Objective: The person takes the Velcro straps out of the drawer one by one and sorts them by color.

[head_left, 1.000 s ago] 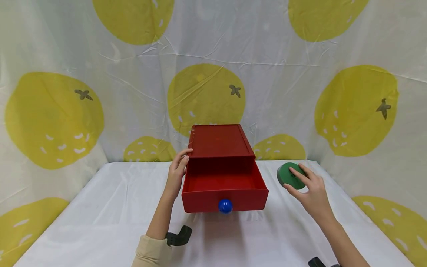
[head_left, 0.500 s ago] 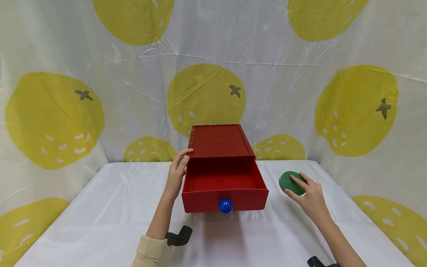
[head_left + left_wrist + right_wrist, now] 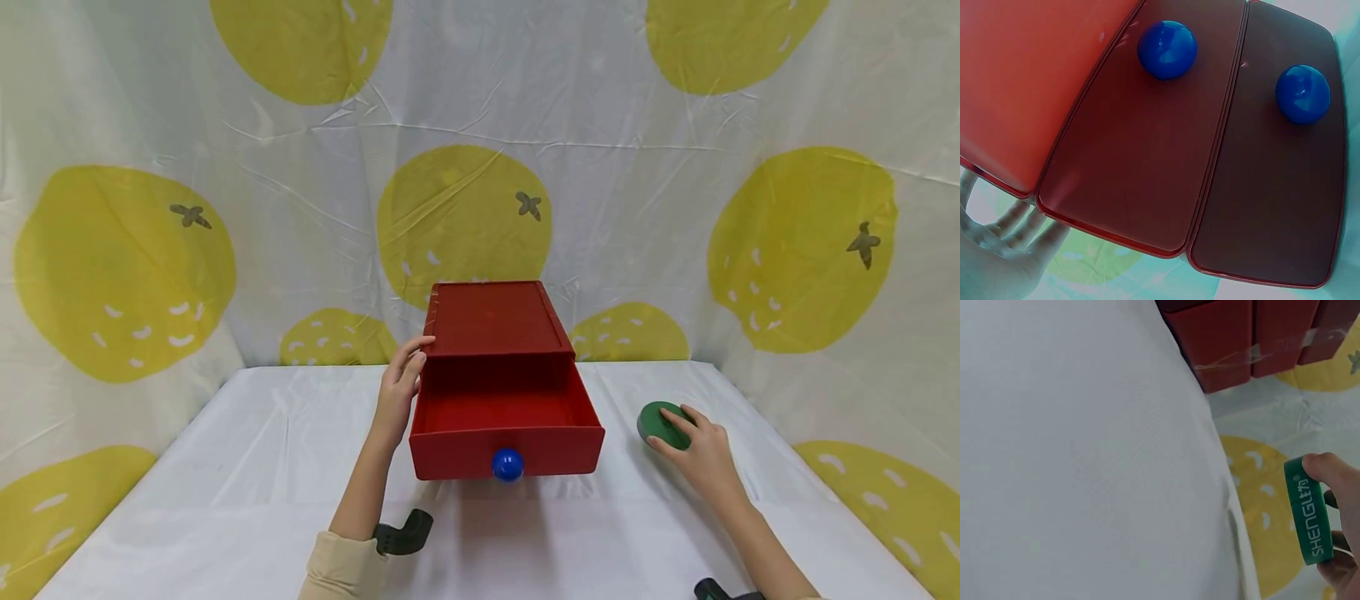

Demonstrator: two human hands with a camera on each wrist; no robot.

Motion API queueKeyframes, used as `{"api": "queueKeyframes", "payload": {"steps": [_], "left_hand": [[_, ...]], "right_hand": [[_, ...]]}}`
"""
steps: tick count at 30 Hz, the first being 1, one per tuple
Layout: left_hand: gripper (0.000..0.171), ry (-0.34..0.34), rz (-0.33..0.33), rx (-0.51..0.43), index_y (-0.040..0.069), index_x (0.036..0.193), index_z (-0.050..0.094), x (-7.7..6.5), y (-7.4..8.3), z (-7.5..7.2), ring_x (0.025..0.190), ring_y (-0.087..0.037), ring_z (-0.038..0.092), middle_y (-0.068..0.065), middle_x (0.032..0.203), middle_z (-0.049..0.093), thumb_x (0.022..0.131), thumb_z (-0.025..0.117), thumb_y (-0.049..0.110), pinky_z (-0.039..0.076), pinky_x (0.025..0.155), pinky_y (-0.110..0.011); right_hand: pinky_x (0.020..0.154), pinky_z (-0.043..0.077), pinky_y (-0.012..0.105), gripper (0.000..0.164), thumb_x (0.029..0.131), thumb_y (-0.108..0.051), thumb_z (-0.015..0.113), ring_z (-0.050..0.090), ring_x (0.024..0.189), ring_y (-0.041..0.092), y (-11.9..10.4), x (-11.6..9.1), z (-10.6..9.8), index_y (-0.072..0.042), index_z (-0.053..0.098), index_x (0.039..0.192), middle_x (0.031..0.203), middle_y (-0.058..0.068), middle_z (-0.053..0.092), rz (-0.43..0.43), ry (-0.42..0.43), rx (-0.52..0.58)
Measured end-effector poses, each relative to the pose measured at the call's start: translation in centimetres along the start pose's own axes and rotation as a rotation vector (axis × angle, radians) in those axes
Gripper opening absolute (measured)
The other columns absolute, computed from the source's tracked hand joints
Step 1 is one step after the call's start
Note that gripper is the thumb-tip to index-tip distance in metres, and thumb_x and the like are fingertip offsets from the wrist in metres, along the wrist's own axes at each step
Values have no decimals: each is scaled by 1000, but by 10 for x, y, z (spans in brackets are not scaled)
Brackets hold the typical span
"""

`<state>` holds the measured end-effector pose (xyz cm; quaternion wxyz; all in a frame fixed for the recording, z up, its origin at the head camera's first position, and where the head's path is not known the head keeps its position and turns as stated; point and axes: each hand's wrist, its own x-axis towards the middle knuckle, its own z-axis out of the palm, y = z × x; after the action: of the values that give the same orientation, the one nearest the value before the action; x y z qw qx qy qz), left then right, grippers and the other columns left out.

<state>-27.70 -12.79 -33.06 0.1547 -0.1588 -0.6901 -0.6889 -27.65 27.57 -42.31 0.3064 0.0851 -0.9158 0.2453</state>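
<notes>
A red drawer cabinet (image 3: 498,318) stands mid-table with its top drawer (image 3: 507,450) pulled out and a blue knob (image 3: 507,465) on the front. Nothing shows inside the visible part of that drawer. At the cabinet's left side my left hand (image 3: 396,392) rests against the edge with fingers extended; the left wrist view shows the hand (image 3: 1004,250) beside the drawer fronts. My right hand (image 3: 705,454) pinches a thick green disc (image 3: 660,423) between thumb and fingers, right of the cabinet. White lettering runs along the disc's rim (image 3: 1309,512). Its height above the table is unclear.
Two lower drawers (image 3: 1129,144) with blue knobs are shut beneath the pulled-out one. White cloth (image 3: 225,467) covers the table. A lemon-print curtain (image 3: 600,167) hangs behind and at both sides. Clear tape (image 3: 1235,359) crosses the cabinet's side.
My right hand has moved down and slightly right in the head view, carrying the green disc toward the table. My left hand and the cabinet have stayed put.
</notes>
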Motion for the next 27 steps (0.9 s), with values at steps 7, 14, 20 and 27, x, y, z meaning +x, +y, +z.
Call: {"api": "queueKeyframes", "payload": {"steps": [7, 14, 20, 27], "left_hand": [[35, 3, 9, -3, 15, 127, 48, 0, 0, 1, 112, -16, 47, -4, 131, 46, 96, 40, 29, 39, 94, -46], [35, 4, 7, -2, 15, 127, 48, 0, -1, 0, 113, -17, 46, -4, 131, 47, 96, 40, 29, 38, 95, -46], [35, 14, -9, 4, 18, 126, 49, 0, -2, -1, 115, -18, 46, -3, 131, 46, 95, 41, 31, 37, 96, -49], [35, 6, 2, -4, 17, 127, 48, 0, -2, 0, 114, -17, 46, -2, 131, 46, 96, 41, 31, 38, 95, -45]], "right_hand": [[77, 34, 56, 52, 73, -22, 73, 43, 98, 54, 10, -3, 3, 3, 58, 115, 122, 34, 45, 56, -27, -21], [77, 31, 53, 52, 71, -21, 74, 45, 99, 53, 18, -6, 6, 5, 58, 113, 119, 36, 46, 58, -18, -37], [78, 31, 53, 52, 74, -22, 72, 44, 102, 54, 22, -8, 7, 6, 57, 115, 120, 37, 44, 91, -76, -43], [80, 31, 55, 55, 75, -24, 71, 42, 105, 56, 24, -11, 8, 6, 55, 117, 121, 38, 43, 134, -147, -52]]}}
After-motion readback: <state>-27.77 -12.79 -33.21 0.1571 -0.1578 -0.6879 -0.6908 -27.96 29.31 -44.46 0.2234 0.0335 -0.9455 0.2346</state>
